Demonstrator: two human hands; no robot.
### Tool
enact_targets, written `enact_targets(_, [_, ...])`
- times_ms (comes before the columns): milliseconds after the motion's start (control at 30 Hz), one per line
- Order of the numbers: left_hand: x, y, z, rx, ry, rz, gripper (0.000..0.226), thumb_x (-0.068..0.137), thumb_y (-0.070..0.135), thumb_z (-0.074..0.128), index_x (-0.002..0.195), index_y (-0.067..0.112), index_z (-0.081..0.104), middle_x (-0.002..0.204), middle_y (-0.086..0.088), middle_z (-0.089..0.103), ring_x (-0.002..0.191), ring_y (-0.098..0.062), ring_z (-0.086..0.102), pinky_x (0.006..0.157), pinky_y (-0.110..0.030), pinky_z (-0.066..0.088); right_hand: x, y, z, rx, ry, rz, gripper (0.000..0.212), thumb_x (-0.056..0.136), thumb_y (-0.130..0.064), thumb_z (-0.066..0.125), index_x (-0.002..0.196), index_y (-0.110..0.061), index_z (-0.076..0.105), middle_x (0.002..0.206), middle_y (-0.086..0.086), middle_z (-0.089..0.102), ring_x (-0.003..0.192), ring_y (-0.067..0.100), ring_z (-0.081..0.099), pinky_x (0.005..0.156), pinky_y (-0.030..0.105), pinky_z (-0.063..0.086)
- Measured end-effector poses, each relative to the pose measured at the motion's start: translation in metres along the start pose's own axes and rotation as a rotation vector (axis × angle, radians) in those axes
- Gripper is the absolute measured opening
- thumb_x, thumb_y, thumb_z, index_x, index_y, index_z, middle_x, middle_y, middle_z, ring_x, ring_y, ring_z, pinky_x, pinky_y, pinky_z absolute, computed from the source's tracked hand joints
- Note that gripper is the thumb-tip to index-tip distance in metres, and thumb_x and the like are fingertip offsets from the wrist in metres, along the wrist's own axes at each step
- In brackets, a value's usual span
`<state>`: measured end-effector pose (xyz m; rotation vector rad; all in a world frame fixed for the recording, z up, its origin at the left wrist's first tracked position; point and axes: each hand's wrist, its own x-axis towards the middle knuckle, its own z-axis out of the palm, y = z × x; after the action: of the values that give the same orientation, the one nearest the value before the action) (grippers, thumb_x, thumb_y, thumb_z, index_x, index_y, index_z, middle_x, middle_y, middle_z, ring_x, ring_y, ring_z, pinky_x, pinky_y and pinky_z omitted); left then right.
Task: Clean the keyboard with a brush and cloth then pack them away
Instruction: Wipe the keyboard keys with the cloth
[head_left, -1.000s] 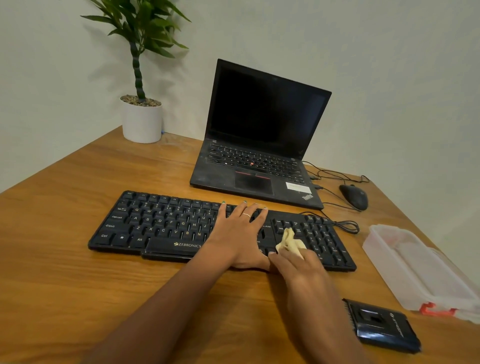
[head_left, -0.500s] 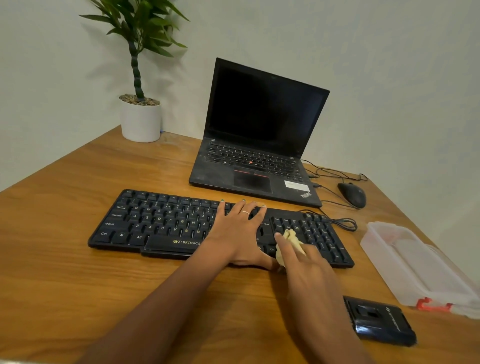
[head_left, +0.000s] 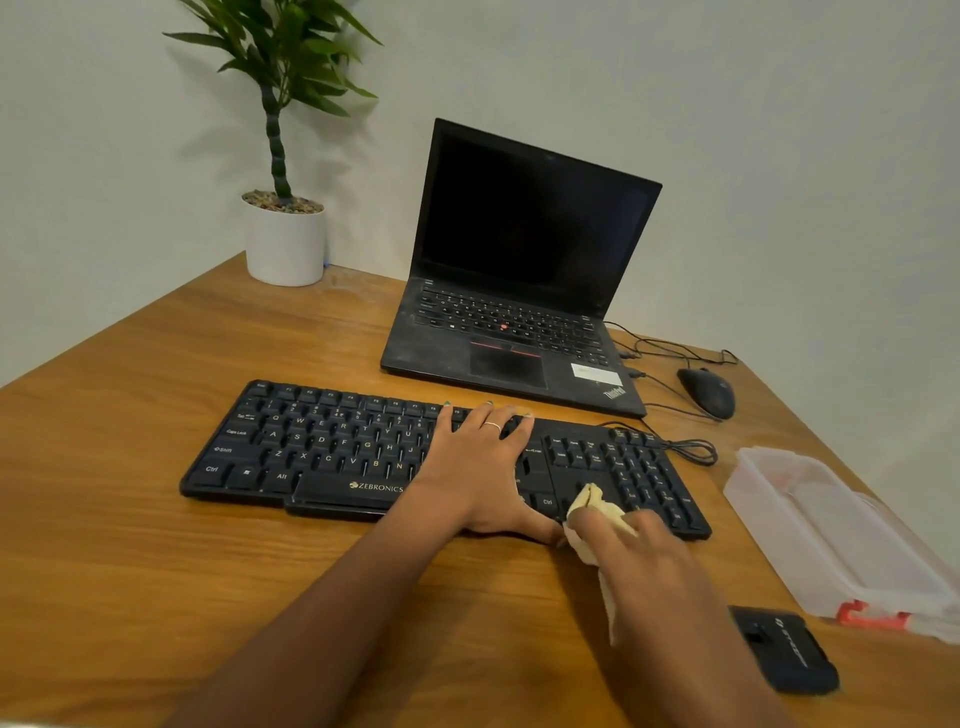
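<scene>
Keyboard (head_left: 332, 447) lies under the flat, spread left hand (head_left: 480, 467); right hand (head_left: 639, 551) fingers clamp the cloth (head_left: 592, 512) on its keys.

Right hand (head_left: 644, 545) motion-blurred, hiding part of cloth (head_left: 592, 512); container (head_left: 831, 535) cut off at right picture edge.

Open tabletop (head_left: 156, 545) along near and left edges; laptop (head_left: 514, 291), mouse (head_left: 707, 392), plastic box (head_left: 831, 535) crowding far-right corner.
</scene>
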<state>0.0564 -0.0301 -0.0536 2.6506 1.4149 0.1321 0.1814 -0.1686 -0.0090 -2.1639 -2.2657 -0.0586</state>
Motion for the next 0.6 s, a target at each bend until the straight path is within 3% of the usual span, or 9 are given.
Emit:
enact_targets(67, [-0.001, 0.0, -0.001, -0.003, -0.016, 0.003, 0.126, 0.063, 0.092, 0.048, 0.156, 0.023, -0.002, 0.164, -0.001, -0.001, 0.15, -0.024, -0.006, 0.118, -0.056, -0.005, 0.006, 0.011, -0.01, 0.101, 0.058, 0.094, 0.07, 0.083, -0.018, 0.065, 0.134, -0.045, 0.025, 0.138, -0.006, 0.029, 0.124, 0.012, 0.035, 0.096, 0.02, 0.035])
enact_targets(200, [-0.001, 0.0, -0.001, -0.01, -0.012, 0.006, 0.128, 0.061, 0.092, 0.047, 0.156, 0.023, -0.003, 0.164, -0.001, -0.003, 0.15, -0.023, -0.008, 0.117, -0.056, -0.008, 0.024, 0.036, -0.014, 0.261, 0.285, 0.332, 0.074, 0.074, 0.0, 0.07, 0.132, -0.036, 0.041, 0.133, 0.003, 0.045, 0.116, 0.019, 0.046, 0.09, 0.03, 0.044])
enact_targets(267, [-0.001, 0.0, -0.001, -0.004, -0.012, 0.01, 0.127, 0.062, 0.092, 0.047, 0.156, 0.023, -0.004, 0.164, -0.001, -0.003, 0.15, -0.023, -0.008, 0.117, -0.056, -0.008, 0.027, 0.032, -0.004, 0.334, 0.22, 0.269, 0.065, 0.079, -0.005, 0.065, 0.13, -0.04, 0.044, 0.13, 0.003, 0.049, 0.119, 0.021, 0.046, 0.096, 0.034, 0.045])
enact_targets(333, [-0.001, 0.0, 0.0, 0.001, -0.014, 0.007, 0.126, 0.063, 0.091, 0.048, 0.156, 0.023, -0.004, 0.164, 0.0, -0.003, 0.15, -0.022, -0.008, 0.117, -0.056, -0.007, 0.026, 0.017, 0.023, 0.417, 0.131, 0.081, 0.054, 0.087, -0.018, 0.056, 0.128, -0.049, 0.041, 0.139, -0.001, 0.043, 0.131, 0.023, 0.037, 0.108, 0.039, 0.034])
enact_targets(400, [-0.001, 0.001, 0.0, -0.009, -0.015, 0.004, 0.121, 0.068, 0.087, 0.05, 0.156, 0.024, -0.004, 0.164, 0.0, -0.003, 0.15, -0.022, -0.007, 0.118, -0.056, -0.006, 0.022, 0.0, 0.039, 0.261, 0.071, 0.021, 0.063, 0.091, -0.02, 0.053, 0.142, -0.042, 0.023, 0.151, -0.01, 0.021, 0.142, 0.017, 0.015, 0.115, 0.034, 0.015])
enact_targets(433, [-0.001, 0.001, 0.0, -0.004, -0.015, 0.008, 0.12, 0.069, 0.086, 0.05, 0.156, 0.024, -0.004, 0.164, 0.0, -0.003, 0.15, -0.022, -0.007, 0.118, -0.056, -0.006, 0.023, 0.002, 0.042, 0.226, 0.087, 0.045, 0.069, 0.09, -0.017, 0.054, 0.144, -0.04, 0.018, 0.152, -0.013, 0.017, 0.141, 0.013, 0.013, 0.113, 0.028, 0.016])
enact_targets(533, [-0.002, 0.002, -0.001, -0.007, -0.011, 0.014, 0.126, 0.064, 0.09, 0.049, 0.156, 0.023, -0.004, 0.164, 0.0, -0.004, 0.15, -0.022, -0.008, 0.117, -0.055, -0.008, 0.031, 0.019, 0.041, 0.24, 0.226, 0.064, 0.07, 0.082, -0.012, 0.059, 0.139, -0.041, 0.029, 0.143, -0.011, 0.037, 0.126, 0.008, 0.036, 0.096, 0.018, 0.032])
enact_targets(600, [-0.003, 0.001, -0.002, -0.005, -0.012, 0.003, 0.124, 0.066, 0.089, 0.048, 0.156, 0.023, -0.005, 0.164, 0.0, -0.005, 0.15, -0.022, -0.009, 0.118, -0.055, -0.007, 0.031, 0.019, 0.034, 0.295, 0.228, 0.003, 0.057, 0.085, -0.008, 0.054, 0.138, -0.023, 0.04, 0.139, -0.004, 0.044, 0.127, 0.013, 0.04, 0.103, 0.025, 0.034])
